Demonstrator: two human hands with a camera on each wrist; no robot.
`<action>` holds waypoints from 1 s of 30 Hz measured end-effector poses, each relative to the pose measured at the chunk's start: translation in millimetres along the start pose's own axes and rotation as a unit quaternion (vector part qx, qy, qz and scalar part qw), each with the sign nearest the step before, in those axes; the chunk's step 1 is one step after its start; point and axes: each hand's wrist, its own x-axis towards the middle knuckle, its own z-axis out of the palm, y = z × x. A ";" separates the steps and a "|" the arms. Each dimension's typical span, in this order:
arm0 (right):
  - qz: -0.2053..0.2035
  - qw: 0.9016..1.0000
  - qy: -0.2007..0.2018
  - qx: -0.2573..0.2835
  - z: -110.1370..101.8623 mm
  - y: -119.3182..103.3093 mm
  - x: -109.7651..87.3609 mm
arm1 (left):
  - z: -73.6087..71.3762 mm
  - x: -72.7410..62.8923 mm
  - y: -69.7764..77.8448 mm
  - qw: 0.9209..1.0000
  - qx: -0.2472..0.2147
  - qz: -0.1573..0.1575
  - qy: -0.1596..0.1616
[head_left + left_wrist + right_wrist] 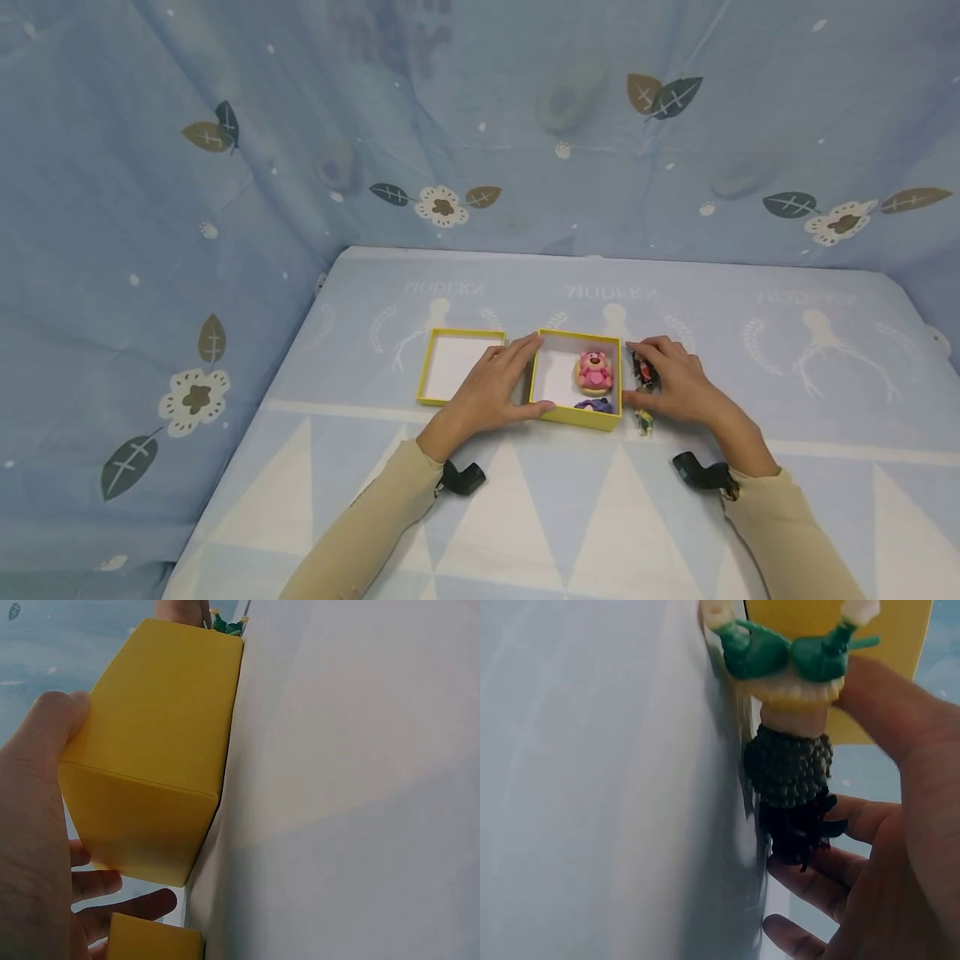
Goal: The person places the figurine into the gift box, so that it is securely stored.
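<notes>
A yellow open-topped box [577, 418] with a white inside stands on the table. It holds a pink bear figure [594, 373] and a purple figure [595, 405] partly hidden by the near wall. My left hand [491, 385] grips the box from its left side, thumb at the near corner and fingers along the left wall. On the box's right, my right hand [675, 379] reaches over a dark red-and-black figure [643, 372] and a green-and-yellow figure [643, 422]. Its thumb touches or nearly touches the right wall; the fingers are spread.
Left of the box lies a shallow yellow-rimmed lid [424, 367] with a white inside, close to my left hand. A patterned cloth covers the table [810, 517]. Blue printed curtains [525, 167] hang behind and to the left.
</notes>
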 end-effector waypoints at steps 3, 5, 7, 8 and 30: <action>-0.003 1.000 0.006 -0.002 0.1 -1.7 -0.4 | -0.3 0.0 0.6 1.000 0.002 -0.001 -0.001; -0.003 1.000 0.006 -0.002 -0.1 -2.1 -0.5 | -0.4 0.0 0.7 1.000 0.004 -0.001 -0.002; -0.001 1.000 0.005 -0.002 -0.1 -1.9 -0.3 | -0.4 0.1 0.6 1.000 0.006 -0.001 -0.002; 0.000 1.000 0.005 -0.001 -0.1 -1.9 -0.2 | -0.4 0.1 0.5 1.000 0.007 -0.001 -0.001; 0.021 0.999 0.016 0.027 -8.0 2.7 -1.1 | 0.9 -0.8 -0.9 1.000 0.003 0.000 0.003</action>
